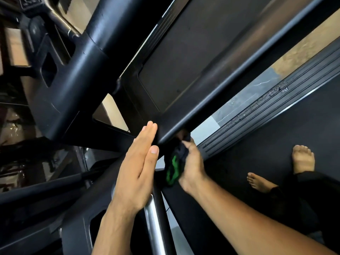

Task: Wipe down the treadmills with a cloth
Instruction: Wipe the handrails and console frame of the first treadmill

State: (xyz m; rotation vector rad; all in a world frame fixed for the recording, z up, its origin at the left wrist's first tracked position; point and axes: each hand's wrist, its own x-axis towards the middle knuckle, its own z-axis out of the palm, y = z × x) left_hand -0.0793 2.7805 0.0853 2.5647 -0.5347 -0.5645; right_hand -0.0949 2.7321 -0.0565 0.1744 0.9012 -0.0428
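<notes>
A black treadmill handrail (230,89) runs diagonally from the upper right down to the middle. My left hand (138,162) lies flat with straight fingers against the lower end of that rail. My right hand (191,164) grips a dark cloth with green markings (173,168) and holds it against the underside of the rail's end. Part of the cloth is hidden behind my fingers. Another treadmill's black belt (276,137) lies at the right.
A thick black upright post (86,57) crosses the upper left. A silver bar (154,223) stands below my hands. A ribbed side rail (276,103) with wet drops borders the belt at the right. My bare feet (301,159) stand on that belt.
</notes>
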